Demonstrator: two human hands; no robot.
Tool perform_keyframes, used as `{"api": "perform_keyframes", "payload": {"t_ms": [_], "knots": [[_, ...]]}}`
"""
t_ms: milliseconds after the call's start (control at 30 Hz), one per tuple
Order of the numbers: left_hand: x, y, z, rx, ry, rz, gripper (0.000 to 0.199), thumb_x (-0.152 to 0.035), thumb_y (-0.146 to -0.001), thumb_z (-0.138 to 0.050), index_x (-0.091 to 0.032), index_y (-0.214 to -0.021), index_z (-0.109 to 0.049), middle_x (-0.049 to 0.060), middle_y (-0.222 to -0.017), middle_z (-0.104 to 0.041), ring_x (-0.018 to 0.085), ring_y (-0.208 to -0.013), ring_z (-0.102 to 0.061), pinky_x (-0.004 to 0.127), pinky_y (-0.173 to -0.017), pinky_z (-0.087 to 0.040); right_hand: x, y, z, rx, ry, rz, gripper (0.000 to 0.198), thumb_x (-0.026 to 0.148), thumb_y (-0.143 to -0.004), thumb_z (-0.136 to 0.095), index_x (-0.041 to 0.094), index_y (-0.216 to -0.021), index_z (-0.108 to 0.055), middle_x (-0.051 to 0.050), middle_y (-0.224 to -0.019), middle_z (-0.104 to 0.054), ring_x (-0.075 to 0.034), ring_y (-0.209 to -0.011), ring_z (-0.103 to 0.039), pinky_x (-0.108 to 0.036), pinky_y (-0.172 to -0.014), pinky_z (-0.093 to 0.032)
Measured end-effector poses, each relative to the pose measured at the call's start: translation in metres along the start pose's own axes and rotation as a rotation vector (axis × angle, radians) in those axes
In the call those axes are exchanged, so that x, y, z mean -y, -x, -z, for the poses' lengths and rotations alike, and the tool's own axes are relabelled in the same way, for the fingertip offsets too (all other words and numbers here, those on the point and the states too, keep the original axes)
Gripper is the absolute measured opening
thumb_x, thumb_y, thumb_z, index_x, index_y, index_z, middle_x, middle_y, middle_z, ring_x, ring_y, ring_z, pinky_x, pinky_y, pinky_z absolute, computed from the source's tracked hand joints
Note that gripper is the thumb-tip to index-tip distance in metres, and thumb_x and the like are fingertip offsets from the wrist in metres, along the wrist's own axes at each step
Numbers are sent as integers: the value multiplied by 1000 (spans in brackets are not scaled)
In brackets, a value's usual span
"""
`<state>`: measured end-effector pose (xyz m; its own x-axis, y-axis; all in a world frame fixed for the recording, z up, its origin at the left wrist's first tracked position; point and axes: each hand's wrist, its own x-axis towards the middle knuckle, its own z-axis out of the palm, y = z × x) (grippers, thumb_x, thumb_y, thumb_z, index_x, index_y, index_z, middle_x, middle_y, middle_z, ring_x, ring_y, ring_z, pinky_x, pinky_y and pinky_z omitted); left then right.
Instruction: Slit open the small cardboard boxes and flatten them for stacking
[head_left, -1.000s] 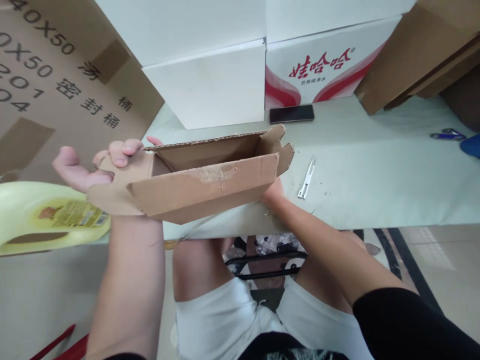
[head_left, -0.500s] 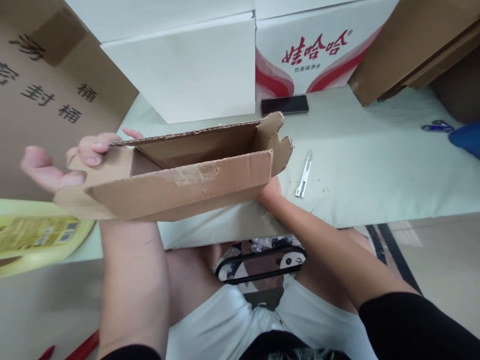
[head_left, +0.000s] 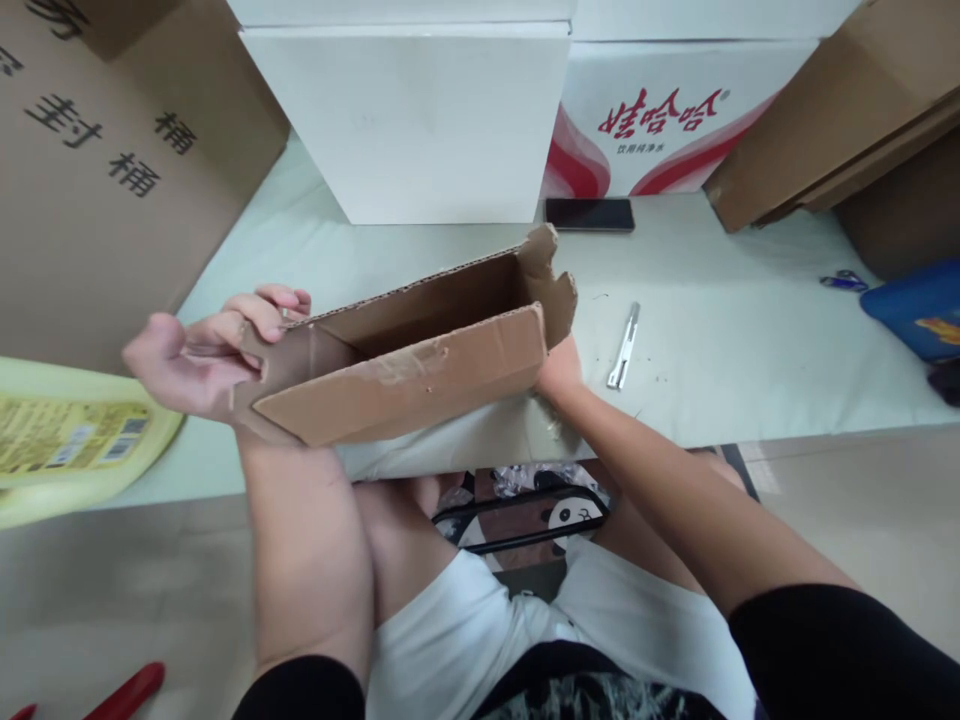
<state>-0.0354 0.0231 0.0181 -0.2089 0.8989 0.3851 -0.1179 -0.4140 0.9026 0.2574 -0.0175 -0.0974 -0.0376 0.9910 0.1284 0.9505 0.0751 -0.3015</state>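
Note:
A narrow brown cardboard box (head_left: 397, 382), its long side open upward, is tilted above the table with the right end farther from me. At its left end my left hand (head_left: 202, 362) is on the notched end flap, fingers curled at the flap's far edge and thumb pointing left. My right hand (head_left: 561, 375) holds the box from beneath its right end; the box hides most of its fingers. To the right of that hand, a silver utility knife (head_left: 624, 348) lies on the table, apart from both hands. Torn tape remnants show on the box's near wall.
A pale green cloth covers the table (head_left: 750, 350). White cartons (head_left: 420, 120) stand at the back, a black phone (head_left: 589, 214) before them. A big brown carton (head_left: 135, 200) and a yellow jug (head_left: 82, 440) are at left; a blue item (head_left: 919, 315) is at right.
The box's left end has swung right and toward me, so the box slants more. My left hand has moved right and down with it. The whole view has shifted slightly.

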Motion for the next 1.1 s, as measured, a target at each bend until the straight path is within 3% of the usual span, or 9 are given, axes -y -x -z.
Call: {"api": "perform_keyframes", "payload": {"t_ms": [133, 200, 333, 567, 733, 867, 933, 1000, 1100], "knots": [[1, 3, -5, -85, 44, -105, 67, -73, -69, -50, -22, -33, -26, 4, -49, -37, 23, -71, -57, 45, -92, -52, 8, 2, 8, -1, -64, -124, 40, 33, -104, -39, 19, -125, -70, -16, -128, -70, -32, -120, -63, -41, -100, -52], [3, 8, -11, -99, 135, -80, 54, -64, -74, -50, -23, -40, -38, 3, -58, -53, 26, -86, -66, 46, -102, -49, 9, 2, 8, -6, -89, -177, 40, 37, -102, -44, 16, -126, -69, -18, -128, -70, -32, -116, -64, -41, -96, -53], [9, 16, -18, -61, 372, 3, 34, -45, -77, -57, -23, -53, -54, 6, -84, -75, 25, -100, -69, 42, -100, -51, 6, 0, 6, -18, -128, -230, 49, 41, -98, -50, 12, -136, -61, -21, -132, -68, -33, -113, -64, -41, -92, -54], [16, 19, -16, 99, 432, -25, 31, -43, -76, -75, -21, -76, -55, 11, -122, -72, 25, -108, -67, 38, -97, -51, 3, 0, 2, 12, -116, -153, 32, 32, -94, -51, 16, -114, -70, -21, -121, -71, -36, -114, -60, -49, -97, -49], [14, 22, -25, 129, 464, -109, 46, -57, -76, -79, -25, -101, -57, 2, -121, -70, 22, -117, -63, 39, -112, -47, -4, -4, 9, 105, -138, -22, 21, 22, -84, -58, 18, -96, -74, -18, -111, -76, -37, -113, -63, -49, -97, -49], [20, 21, -29, 152, 426, -141, 54, -67, -72, -80, -29, -106, -62, 0, -118, -72, 22, -115, -64, 38, -105, -52, -24, -12, 33, 164, -229, 90, 15, 20, -77, -63, 20, -87, -74, -11, -109, -78, -32, -111, -67, -42, -98, -52], [27, 19, -28, 172, 384, -118, 54, -59, -68, -85, -28, -107, -64, 2, -117, -73, 22, -108, -66, 35, -95, -54, -34, -19, 50, 62, -333, 70, 11, 24, -78, -64, 20, -84, -71, -12, -102, -78, -31, -105, -69, -42, -93, -55], [35, 16, -27, 183, 324, -112, 56, -55, -66, -87, -27, -108, -65, 3, -118, -74, 23, -107, -67, 36, -92, -54, -38, -23, 70, -178, -529, -7, 15, 32, -83, -60, 20, -87, -69, -11, -96, -76, -30, -96, -71, -43, -85, -57], [44, 15, -27, 216, 259, -157, 55, -59, -69, -84, -25, -109, -69, 6, -124, -72, 28, -118, -64, 42, -104, -51, -27, -16, 103, -456, -743, -50, 35, 33, -94, -37, 29, -115, -64, -6, -110, -73, -24, -103, -71, -40, -81, -59]]}}
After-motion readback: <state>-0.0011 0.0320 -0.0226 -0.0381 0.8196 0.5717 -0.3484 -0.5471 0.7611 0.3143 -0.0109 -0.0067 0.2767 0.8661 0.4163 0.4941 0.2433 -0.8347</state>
